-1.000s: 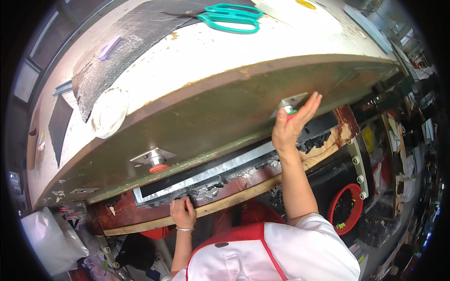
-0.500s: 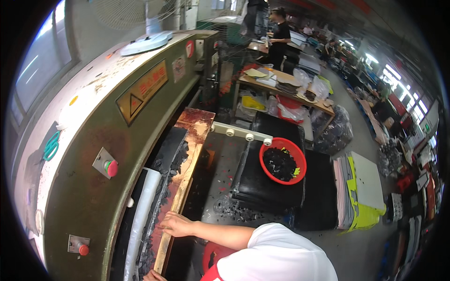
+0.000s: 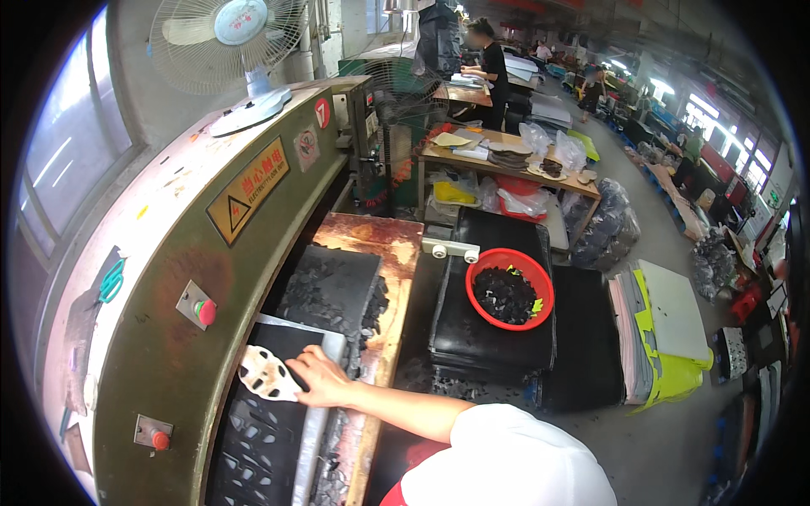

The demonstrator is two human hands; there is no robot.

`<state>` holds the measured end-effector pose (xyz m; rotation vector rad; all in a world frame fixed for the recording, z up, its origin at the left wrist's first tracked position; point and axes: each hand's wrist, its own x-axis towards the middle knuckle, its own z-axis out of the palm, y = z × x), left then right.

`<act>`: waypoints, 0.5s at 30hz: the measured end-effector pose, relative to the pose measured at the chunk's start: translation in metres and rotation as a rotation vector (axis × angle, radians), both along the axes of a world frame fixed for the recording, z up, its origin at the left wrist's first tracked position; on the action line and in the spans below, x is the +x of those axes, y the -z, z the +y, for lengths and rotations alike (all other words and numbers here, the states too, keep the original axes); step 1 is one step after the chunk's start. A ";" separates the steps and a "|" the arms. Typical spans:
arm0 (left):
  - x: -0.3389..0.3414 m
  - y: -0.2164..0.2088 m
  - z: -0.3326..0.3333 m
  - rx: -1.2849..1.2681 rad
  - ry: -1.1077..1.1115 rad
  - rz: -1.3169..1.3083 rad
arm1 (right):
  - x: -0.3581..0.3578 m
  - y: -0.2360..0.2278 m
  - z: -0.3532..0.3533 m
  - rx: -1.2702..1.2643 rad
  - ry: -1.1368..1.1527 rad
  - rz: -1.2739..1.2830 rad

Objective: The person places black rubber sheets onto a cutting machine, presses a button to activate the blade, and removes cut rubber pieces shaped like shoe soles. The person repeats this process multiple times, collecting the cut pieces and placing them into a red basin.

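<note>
My right hand [image 3: 321, 378] reaches over the press bed with its fingers closed on the end of a pale, rounded cutting die [image 3: 267, 374] that has several dark openings. The die rests on, or just above, a black sheet [image 3: 261, 438], which has rows of cut-out shapes nearer the bottom of the view. A whitish strip [image 3: 314, 447] runs along the sheet's right side, under my wrist. Beyond it lies a second black sheet [image 3: 333, 274] with dark scraps around it, on the worn wooden board [image 3: 401, 253]. My left hand is out of view.
The green press beam [image 3: 160, 337] with red buttons [image 3: 205, 312] stands close on the left, a fan [image 3: 240, 21] on top. To the right, a red basin [image 3: 540, 291] of black scraps sits on stacked black sheets [image 3: 456, 329]. A worktable [image 3: 506, 156] and a person [image 3: 494, 72] are farther back.
The wooden board and black sheets now stick out farther right from under the beam. My right hand has gone from the board's edge to the die. My left hand has left the view.
</note>
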<state>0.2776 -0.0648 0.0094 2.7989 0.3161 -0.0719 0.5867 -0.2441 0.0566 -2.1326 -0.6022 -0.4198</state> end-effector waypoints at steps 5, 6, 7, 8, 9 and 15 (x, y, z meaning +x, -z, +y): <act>0.030 -0.047 -0.007 0.042 -0.252 -0.407 | -0.002 -0.003 0.014 -0.442 -0.244 0.263; 0.042 -0.054 -0.011 0.109 -0.252 -0.368 | -0.005 -0.001 0.010 -0.377 -0.251 0.313; 0.057 -0.058 -0.017 0.061 -0.274 -0.336 | -0.006 0.002 0.003 -0.280 -0.211 0.312; 0.071 -0.058 -0.025 0.074 -0.229 -0.418 | -0.013 0.005 -0.006 -0.208 -0.233 0.300; 0.086 -0.055 -0.034 0.087 -0.189 -0.501 | -0.016 0.006 -0.015 -0.147 -0.261 0.295; 0.101 -0.025 -0.087 0.359 -0.064 -0.263 | -0.016 0.001 -0.063 0.901 -0.571 0.733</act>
